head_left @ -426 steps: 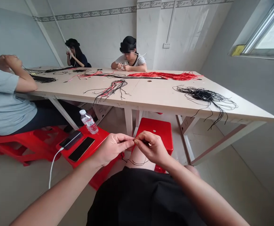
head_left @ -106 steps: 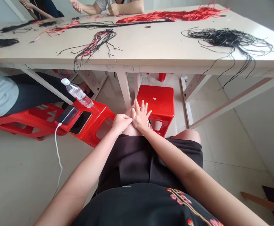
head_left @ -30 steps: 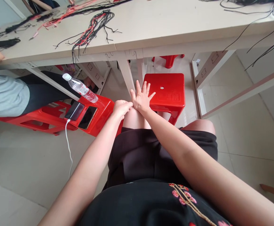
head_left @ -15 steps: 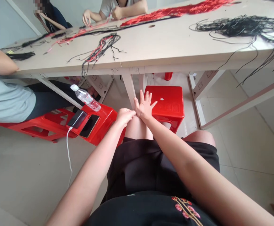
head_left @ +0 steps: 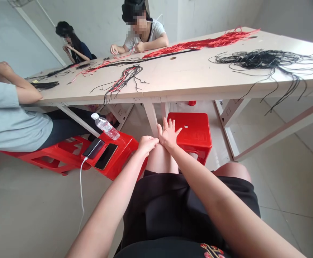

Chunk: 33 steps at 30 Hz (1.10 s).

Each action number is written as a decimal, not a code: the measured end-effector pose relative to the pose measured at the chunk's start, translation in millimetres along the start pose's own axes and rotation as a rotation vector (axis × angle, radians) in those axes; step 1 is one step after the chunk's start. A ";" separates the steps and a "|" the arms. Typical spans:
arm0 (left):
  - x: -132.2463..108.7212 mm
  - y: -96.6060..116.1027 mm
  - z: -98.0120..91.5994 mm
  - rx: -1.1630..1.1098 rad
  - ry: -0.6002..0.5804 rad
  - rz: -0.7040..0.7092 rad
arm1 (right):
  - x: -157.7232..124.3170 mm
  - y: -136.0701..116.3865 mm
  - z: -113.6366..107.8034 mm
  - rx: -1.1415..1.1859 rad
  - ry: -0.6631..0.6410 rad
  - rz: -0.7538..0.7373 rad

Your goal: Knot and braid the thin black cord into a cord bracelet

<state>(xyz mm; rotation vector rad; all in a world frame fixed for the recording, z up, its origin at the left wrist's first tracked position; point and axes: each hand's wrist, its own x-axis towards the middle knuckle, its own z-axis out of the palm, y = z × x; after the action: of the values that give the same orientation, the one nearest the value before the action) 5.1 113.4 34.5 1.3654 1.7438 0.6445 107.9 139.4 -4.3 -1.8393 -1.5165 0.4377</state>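
Left hand [head_left: 147, 145] is loosely curled on the knee [head_left: 160, 159], right hand [head_left: 168, 135] spread wide open just beside it, nothing in either one. The black-and-red cords [head_left: 122, 80] lie well away from both, up on the table [head_left: 188, 82] past the red stool [head_left: 196, 125].

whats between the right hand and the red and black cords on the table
In the head view, a white table leg and the table's front edge lie between the right hand and the red and black cords.
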 end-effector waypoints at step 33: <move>1.5 7.6 -20.5 0.078 -0.149 0.130 | 2.5 6.7 -5.5 -0.052 0.085 -0.020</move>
<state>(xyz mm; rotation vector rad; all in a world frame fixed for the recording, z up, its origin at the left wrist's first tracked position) -8.1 118.8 51.2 1.5502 1.5864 0.5348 116.9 139.6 -4.7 -1.8569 -1.4999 0.3094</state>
